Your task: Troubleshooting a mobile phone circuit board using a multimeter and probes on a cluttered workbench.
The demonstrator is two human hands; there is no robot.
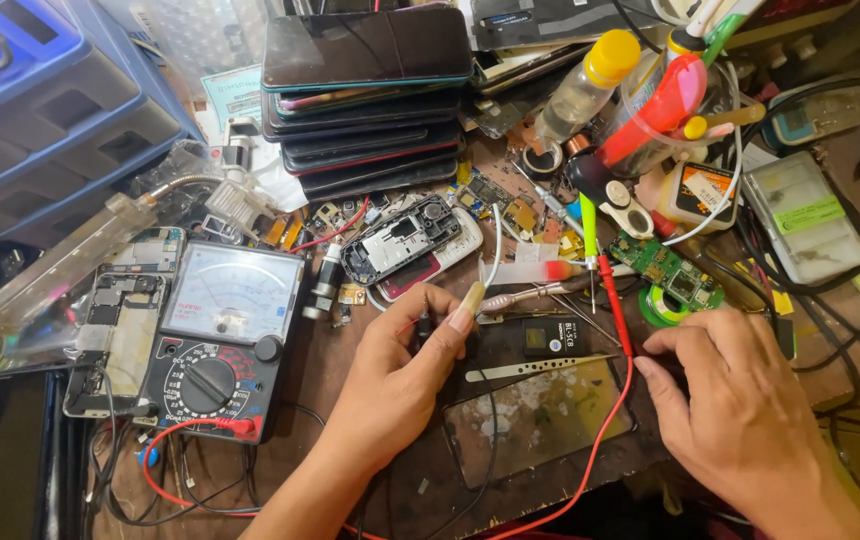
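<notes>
Landmark: analog multimeter (218, 338).

Phone stack (368, 100) up-right of meter: about six, exact count unclear.

Meter: one.

Glass panel (540, 418) right of meter: one.

Left hand (395, 375) right of meter, fingers pinched on black probe (424, 330).

Right hand (745, 415) far right, fingers together, whether gripping anything unclear; red probe (615, 310) just beside.

Judgement: hold black tip steady, keep red lead untangled.

Tweezers (530, 368): one.

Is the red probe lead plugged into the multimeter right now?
Yes, the red probe lead has its red plug seated at the lower edge of the multimeter.
</notes>
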